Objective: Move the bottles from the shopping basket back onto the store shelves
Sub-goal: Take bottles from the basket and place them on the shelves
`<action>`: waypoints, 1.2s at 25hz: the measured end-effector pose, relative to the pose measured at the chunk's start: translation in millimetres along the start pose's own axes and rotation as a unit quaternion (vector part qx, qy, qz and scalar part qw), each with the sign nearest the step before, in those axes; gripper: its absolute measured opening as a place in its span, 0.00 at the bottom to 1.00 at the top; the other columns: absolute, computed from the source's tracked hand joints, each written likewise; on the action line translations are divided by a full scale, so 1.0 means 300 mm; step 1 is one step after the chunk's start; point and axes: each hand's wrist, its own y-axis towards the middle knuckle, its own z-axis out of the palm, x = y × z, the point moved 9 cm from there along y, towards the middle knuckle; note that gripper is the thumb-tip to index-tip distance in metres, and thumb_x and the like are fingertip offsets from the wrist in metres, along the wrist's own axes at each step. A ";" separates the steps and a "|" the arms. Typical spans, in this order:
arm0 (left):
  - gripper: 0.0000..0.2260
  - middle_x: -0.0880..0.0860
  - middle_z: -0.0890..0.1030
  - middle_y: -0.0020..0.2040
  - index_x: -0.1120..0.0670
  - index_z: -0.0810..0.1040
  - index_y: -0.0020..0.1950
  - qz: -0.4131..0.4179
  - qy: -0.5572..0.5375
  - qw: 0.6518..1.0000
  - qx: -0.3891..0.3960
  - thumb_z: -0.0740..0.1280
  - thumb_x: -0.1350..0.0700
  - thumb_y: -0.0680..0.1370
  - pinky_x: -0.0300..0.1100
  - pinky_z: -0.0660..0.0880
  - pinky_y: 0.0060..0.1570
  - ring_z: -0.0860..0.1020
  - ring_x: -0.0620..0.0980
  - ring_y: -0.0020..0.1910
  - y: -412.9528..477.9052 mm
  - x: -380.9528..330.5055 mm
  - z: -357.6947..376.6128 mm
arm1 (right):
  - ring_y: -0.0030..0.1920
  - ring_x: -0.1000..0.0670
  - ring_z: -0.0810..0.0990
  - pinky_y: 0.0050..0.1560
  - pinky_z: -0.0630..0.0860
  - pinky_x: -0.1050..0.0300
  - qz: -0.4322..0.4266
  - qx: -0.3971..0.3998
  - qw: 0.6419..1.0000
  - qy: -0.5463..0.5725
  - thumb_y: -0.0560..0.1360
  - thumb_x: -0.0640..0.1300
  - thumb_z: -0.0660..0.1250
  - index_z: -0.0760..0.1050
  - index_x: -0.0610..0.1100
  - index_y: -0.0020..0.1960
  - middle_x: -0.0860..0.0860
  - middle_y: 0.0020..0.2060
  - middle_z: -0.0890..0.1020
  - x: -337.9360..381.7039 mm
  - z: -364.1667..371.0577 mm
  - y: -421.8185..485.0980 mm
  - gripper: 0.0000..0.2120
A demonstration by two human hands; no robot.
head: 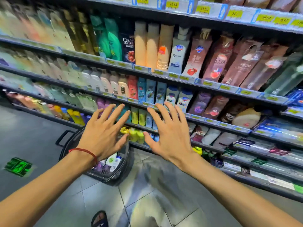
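Observation:
A dark shopping basket (pixel 114 175) stands on the floor in front of the shelves, partly hidden behind my left hand. Several small bottles (pixel 110 163), white and purple, lie inside it. My left hand (pixel 105 133), with a red string on the wrist, hovers above the basket, fingers spread, holding nothing. To its right, my right hand (pixel 168 133) is also held out flat with fingers apart and empty. Both hands are in front of the lower store shelves (pixel 218 124), which are filled with bottles.
Rows of shampoo and body wash bottles fill the shelves from left to right, with yellow price tags along the edges. Yellow bottles (pixel 136 134) stand on a low shelf between my hands. A green floor marking (pixel 18 167) lies at left. My sandalled foot (pixel 99 218) is below.

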 end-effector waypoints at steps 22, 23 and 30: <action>0.30 0.58 0.70 0.77 0.54 0.69 0.78 0.035 -0.165 0.984 0.057 0.65 0.43 0.78 0.60 0.69 0.69 0.68 0.63 0.74 -0.122 0.784 0.860 | 0.76 0.39 0.69 0.78 0.61 0.40 0.108 0.096 0.989 0.037 0.76 0.57 0.67 0.76 0.45 0.72 0.46 0.72 0.76 0.624 0.851 0.268 0.28; 0.30 0.58 0.69 0.77 0.54 0.69 0.79 0.035 -0.169 0.983 0.058 0.63 0.43 0.79 0.60 0.69 0.68 0.68 0.64 0.74 -0.115 0.804 0.896 | 0.76 0.39 0.69 0.78 0.60 0.40 0.109 0.097 0.988 0.044 0.76 0.57 0.67 0.76 0.44 0.72 0.46 0.71 0.77 0.630 0.893 0.289 0.28; 0.31 0.59 0.69 0.77 0.55 0.69 0.78 0.063 -0.183 0.976 0.100 0.65 0.43 0.78 0.58 0.65 0.68 0.68 0.64 0.74 -0.072 0.925 1.187 | 0.74 0.38 0.72 0.75 0.65 0.39 0.119 0.106 0.986 0.050 0.78 0.57 0.64 0.77 0.43 0.72 0.45 0.70 0.78 0.724 1.122 0.363 0.27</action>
